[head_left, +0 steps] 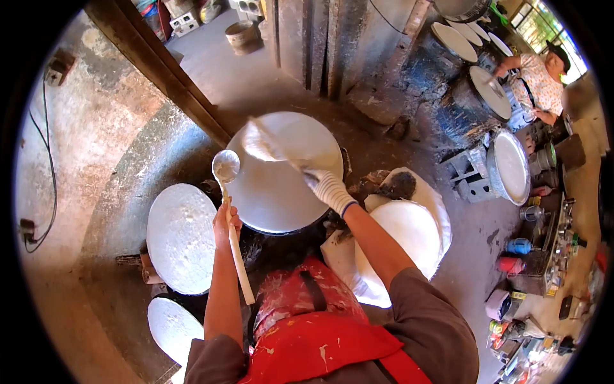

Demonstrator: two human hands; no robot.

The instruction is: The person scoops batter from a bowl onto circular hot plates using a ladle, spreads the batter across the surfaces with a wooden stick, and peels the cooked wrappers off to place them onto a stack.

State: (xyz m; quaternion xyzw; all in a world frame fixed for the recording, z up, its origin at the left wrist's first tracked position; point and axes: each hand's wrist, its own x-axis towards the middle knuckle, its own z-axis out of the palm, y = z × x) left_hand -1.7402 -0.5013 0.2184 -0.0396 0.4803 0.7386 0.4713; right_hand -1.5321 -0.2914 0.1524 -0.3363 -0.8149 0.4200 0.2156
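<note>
Looks down on a dusty floor [460, 224] in a cluttered workroom, past a red apron [320, 349] splashed with white. Faces a large round pan [276, 232] of smooth, pale liquid, set near a slanting wooden beam [163, 70] and a stained wall [96, 121]. Has two pans of white to the left, a lumpy one [193, 293] and a smaller one [184, 309] nearer the body, and a round white surface [400, 237] edged by pale cloth [444, 221] to the right. Takes in sooty drums [457, 118], concrete blocks [480, 190] and, at upper right, a person [540, 83] in a dark cap reaching over a drum top.

Grips a ladle [226, 166] in the closed left hand [227, 222], bowl up beside the large pan's left rim, handle end slanting down toward the apron. Closes the gloved right hand [327, 187] on a blurred pale tool [261, 142], perhaps a paddle, over the large pan.
</note>
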